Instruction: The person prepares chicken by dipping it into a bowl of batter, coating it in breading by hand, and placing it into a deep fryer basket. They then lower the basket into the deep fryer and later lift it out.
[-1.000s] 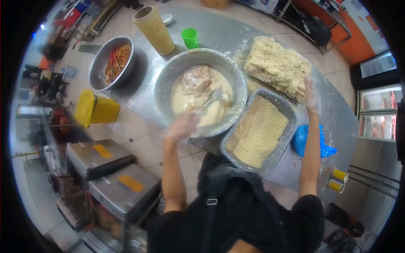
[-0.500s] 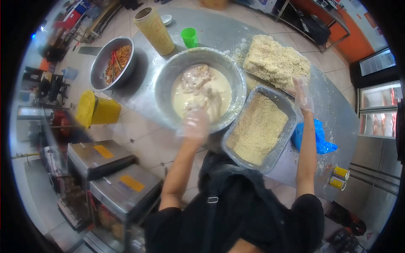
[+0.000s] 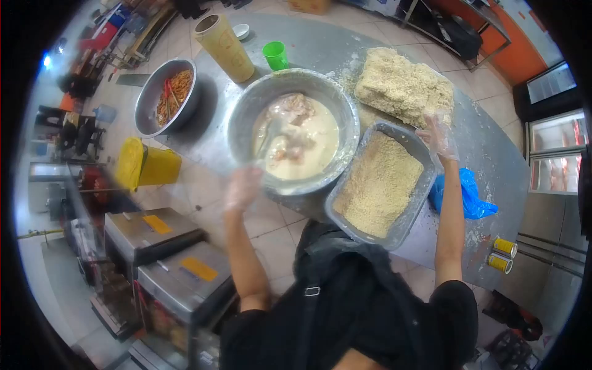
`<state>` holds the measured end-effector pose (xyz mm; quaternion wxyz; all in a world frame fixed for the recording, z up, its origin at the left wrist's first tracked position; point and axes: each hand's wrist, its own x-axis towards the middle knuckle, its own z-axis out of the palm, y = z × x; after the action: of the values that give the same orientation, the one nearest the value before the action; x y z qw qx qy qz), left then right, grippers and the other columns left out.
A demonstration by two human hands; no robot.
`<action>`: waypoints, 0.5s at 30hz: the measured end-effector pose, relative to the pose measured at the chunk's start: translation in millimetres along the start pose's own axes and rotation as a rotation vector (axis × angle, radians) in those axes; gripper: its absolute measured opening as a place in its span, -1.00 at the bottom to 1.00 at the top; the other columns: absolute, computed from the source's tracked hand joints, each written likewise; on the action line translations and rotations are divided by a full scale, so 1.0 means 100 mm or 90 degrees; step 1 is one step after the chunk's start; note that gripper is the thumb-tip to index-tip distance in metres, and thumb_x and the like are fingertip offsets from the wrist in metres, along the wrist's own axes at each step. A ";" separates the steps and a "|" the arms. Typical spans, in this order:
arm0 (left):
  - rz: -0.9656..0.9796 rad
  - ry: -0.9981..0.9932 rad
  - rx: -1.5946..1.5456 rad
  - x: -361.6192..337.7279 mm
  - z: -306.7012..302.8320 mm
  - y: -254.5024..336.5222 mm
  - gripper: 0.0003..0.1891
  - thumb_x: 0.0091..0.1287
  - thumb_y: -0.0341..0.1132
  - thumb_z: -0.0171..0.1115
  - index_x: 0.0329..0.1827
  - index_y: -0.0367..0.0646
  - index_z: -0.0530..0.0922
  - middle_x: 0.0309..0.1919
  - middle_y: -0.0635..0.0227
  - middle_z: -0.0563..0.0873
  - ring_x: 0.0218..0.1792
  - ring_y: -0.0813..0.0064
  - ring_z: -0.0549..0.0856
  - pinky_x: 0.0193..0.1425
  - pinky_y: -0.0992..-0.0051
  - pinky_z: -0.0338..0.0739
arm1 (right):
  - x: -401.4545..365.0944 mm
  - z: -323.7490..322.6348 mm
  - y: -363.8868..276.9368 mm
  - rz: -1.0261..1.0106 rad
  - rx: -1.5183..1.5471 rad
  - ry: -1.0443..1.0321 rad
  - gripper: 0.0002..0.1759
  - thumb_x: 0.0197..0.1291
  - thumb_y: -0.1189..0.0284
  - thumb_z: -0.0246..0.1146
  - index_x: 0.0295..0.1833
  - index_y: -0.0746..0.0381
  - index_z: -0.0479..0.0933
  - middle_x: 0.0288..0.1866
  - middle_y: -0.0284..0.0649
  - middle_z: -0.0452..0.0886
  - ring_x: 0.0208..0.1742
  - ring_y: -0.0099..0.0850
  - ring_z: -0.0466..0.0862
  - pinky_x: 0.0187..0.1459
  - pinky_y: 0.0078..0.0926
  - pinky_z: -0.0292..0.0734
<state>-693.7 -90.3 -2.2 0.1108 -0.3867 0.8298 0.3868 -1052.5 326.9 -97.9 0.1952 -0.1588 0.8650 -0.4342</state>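
Blurred by motion, my left hand (image 3: 244, 187) in a clear plastic glove is closed at the near left rim of a large metal bowl (image 3: 233, 132). From it a long greyish thing (image 3: 269, 140), too smeared to name, reaches into pale batter (image 3: 324, 139). Pieces that look like raw meat (image 3: 295, 106) lie in the batter. My right hand (image 3: 439, 139), also gloved, is open with fingers apart. It is beside the pile of crumb-coated pieces (image 3: 404, 86), above the far right corner of a grey tub (image 3: 425, 185) of yellowish breading (image 3: 382, 185).
Left on the metal table (image 3: 213, 74) stands a bowl of reddish-brown food (image 3: 176, 92) with red-handled tongs. A film roll (image 3: 225, 49) and green cup (image 3: 275, 55) stand behind the batter. At right are a blue bag (image 3: 472, 194) and yellow cans (image 3: 502, 253). A yellow bin (image 3: 148, 163) stands left.
My left hand has moved left and back toward me, from over the batter to the bowl's rim. My right hand has stayed near the coated pile.
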 end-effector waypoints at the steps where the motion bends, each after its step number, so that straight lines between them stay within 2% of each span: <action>1: 0.020 0.051 0.092 0.09 0.04 -0.09 -0.59 0.40 -0.10 0.07 0.09 -0.27 0.57 -0.07 -0.14 0.66 -0.06 -0.03 0.67 0.04 0.10 0.51 | -0.04 0.04 -0.21 0.137 0.110 -0.019 -0.25 0.41 -0.13 -0.08 0.51 0.13 0.18 0.46 -0.21 0.34 0.07 -0.37 0.65 0.16 -0.36 0.43; 2: 0.017 0.055 0.093 0.15 0.08 -0.19 -0.59 0.40 -0.10 0.07 0.09 -0.27 0.57 -0.07 -0.14 0.66 -0.06 -0.03 0.67 0.04 0.10 0.51 | -0.01 0.05 -0.15 0.134 0.112 -0.023 -0.25 0.41 -0.13 -0.08 0.51 0.13 0.18 0.46 -0.21 0.34 0.07 -0.37 0.65 0.16 -0.36 0.43; 4: -0.016 0.153 0.192 0.19 0.08 -0.20 -0.57 0.30 0.00 0.18 -0.11 -0.26 0.64 -0.33 0.02 0.72 -0.25 0.08 0.72 -0.11 0.20 0.54 | 0.04 0.05 -0.05 0.064 0.007 -0.009 -0.24 0.40 -0.16 -0.09 0.50 0.13 0.21 0.43 -0.22 0.37 0.06 -0.38 0.65 0.17 -0.38 0.43; 5: -0.017 0.154 0.193 0.19 0.05 -0.22 -0.57 0.30 0.00 0.18 -0.11 -0.26 0.64 -0.33 0.02 0.72 -0.25 0.08 0.72 -0.11 0.20 0.54 | 0.04 0.06 0.01 0.063 0.008 -0.011 -0.24 0.40 -0.16 -0.09 0.50 0.13 0.21 0.43 -0.22 0.37 0.06 -0.38 0.65 0.17 -0.38 0.43; 7: -0.077 0.036 0.120 -0.02 -0.19 0.11 -0.55 0.28 0.03 0.19 -0.18 -0.27 0.66 -0.26 -0.06 0.72 -0.15 0.01 0.72 -0.05 0.19 0.56 | -0.05 0.04 -0.05 0.098 0.151 -0.029 -0.22 0.38 -0.19 -0.09 0.49 0.14 0.22 0.43 -0.22 0.38 0.07 -0.37 0.65 0.17 -0.40 0.43; 8: -0.078 0.036 0.121 0.04 -0.18 0.05 -0.55 0.28 0.03 0.19 -0.18 -0.27 0.66 -0.26 -0.06 0.72 -0.15 0.01 0.72 -0.05 0.19 0.56 | -0.07 0.04 -0.10 0.098 0.152 -0.030 -0.22 0.38 -0.19 -0.09 0.49 0.14 0.22 0.43 -0.22 0.38 0.07 -0.37 0.65 0.17 -0.40 0.43; 10: 0.033 0.054 0.243 0.22 -0.13 -0.12 -0.55 0.27 0.04 0.20 -0.17 -0.25 0.67 -0.23 -0.07 0.72 -0.13 0.01 0.72 -0.02 0.17 0.56 | -0.10 0.05 -0.16 0.149 0.130 -0.001 -0.23 0.39 -0.18 -0.10 0.49 0.13 0.23 0.42 -0.22 0.39 0.09 -0.35 0.64 0.17 -0.42 0.44; 13: 0.038 0.003 0.346 0.45 -0.16 -0.11 -0.56 0.29 0.02 0.18 -0.07 -0.20 0.66 -0.22 -0.06 0.72 -0.14 0.01 0.72 -0.03 0.16 0.56 | -0.10 0.07 -0.08 0.113 0.137 -0.007 -0.23 0.40 -0.18 -0.13 0.49 0.12 0.22 0.42 -0.20 0.38 0.12 -0.34 0.62 0.19 -0.39 0.42; 15: 0.011 -0.028 0.320 0.43 -0.26 -0.06 -0.58 0.31 0.00 0.17 -0.03 -0.18 0.65 -0.24 -0.04 0.73 -0.18 0.04 0.72 -0.05 0.17 0.56 | -0.11 0.04 -0.06 0.144 0.152 -0.012 -0.23 0.40 -0.19 -0.15 0.49 0.12 0.23 0.42 -0.20 0.38 0.14 -0.33 0.62 0.21 -0.38 0.41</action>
<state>-715.5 -135.7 -9.1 0.2178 -0.3313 0.9007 0.1774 -1040.7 325.6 -93.3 0.2684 -0.0404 0.8177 -0.5076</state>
